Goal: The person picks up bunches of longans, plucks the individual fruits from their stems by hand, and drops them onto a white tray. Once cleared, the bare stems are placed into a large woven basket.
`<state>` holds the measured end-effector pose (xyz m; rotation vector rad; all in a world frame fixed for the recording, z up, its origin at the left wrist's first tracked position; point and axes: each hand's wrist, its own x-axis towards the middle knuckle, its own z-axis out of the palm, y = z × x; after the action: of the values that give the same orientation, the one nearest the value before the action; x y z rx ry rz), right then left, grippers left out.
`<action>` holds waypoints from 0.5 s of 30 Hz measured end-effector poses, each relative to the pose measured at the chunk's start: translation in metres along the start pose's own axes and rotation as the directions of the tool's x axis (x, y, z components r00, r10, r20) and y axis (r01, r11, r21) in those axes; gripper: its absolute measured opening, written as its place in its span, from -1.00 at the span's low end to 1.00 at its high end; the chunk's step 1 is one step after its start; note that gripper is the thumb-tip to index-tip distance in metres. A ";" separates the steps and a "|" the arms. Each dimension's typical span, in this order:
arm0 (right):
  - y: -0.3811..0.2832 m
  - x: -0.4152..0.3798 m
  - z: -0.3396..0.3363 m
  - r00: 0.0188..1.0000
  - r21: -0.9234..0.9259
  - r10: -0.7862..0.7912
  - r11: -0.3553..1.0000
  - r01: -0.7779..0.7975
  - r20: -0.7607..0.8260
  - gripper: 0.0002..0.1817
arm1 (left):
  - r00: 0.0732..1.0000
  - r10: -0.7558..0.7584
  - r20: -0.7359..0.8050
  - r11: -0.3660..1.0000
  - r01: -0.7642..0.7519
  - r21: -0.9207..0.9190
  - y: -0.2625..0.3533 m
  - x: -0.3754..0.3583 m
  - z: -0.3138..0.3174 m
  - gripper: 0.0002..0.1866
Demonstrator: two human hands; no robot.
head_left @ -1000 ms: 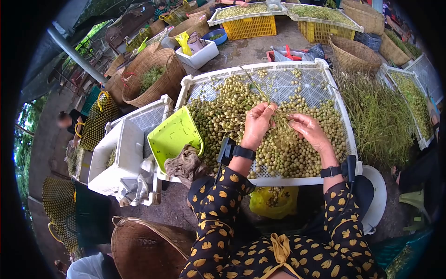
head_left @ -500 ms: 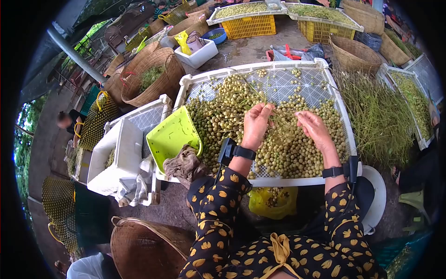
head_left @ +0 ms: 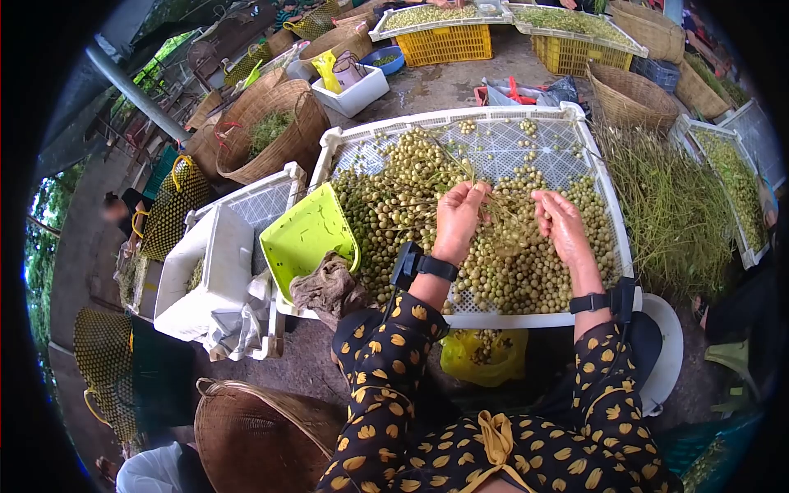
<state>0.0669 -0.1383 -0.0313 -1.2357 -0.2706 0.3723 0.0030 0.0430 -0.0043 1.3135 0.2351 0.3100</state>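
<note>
A white mesh tray [head_left: 526, 320] in front of me holds a wide heap of small round, yellow-green fruits [head_left: 514, 283]. Above the heap, my left hand [head_left: 458, 223] is closed, thumb against fingers, on a bunch of thin stems [head_left: 499, 215]. The stems reach toward the right, and some fruits hang near them. My right hand [head_left: 563, 228] is to the right of the bunch, a small gap from my left hand. Its fingers are curled with thumb and forefinger close together; whatever they pinch is too small to make out.
A lime-green scoop [head_left: 308, 238] and a brown cloth [head_left: 329, 292] rest at the tray's left edge, beside a white foam box [head_left: 209, 279]. Cut stalks [head_left: 666, 214] are piled right. Wicker baskets [head_left: 267, 394] stand around, and a yellow bag [head_left: 485, 361] sits below the tray.
My right hand has shifted slightly right, and its fingers have curled more. My left hand stays almost in place with the stems.
</note>
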 end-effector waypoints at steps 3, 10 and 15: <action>-0.008 -0.005 -0.001 0.986 -0.303 0.102 0.951 -0.058 0.130 -0.77 | 1.000 -0.002 0.012 1.000 0.002 0.000 0.004 0.000 0.001 -0.82; -0.013 -0.010 0.012 0.926 -0.452 0.231 0.889 -0.076 0.299 -0.74 | 1.000 -0.003 -0.010 1.000 0.003 -0.013 0.003 -0.003 0.005 -0.82; 0.002 -0.006 0.014 0.972 -0.217 0.124 0.973 -0.079 0.202 -0.85 | 0.998 0.052 -0.026 0.998 -0.052 0.024 0.000 0.000 0.002 -0.83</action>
<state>0.0555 -0.1281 -0.0284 -1.4200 -0.4404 0.5799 0.0040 0.0409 -0.0038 1.3411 0.2280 0.3700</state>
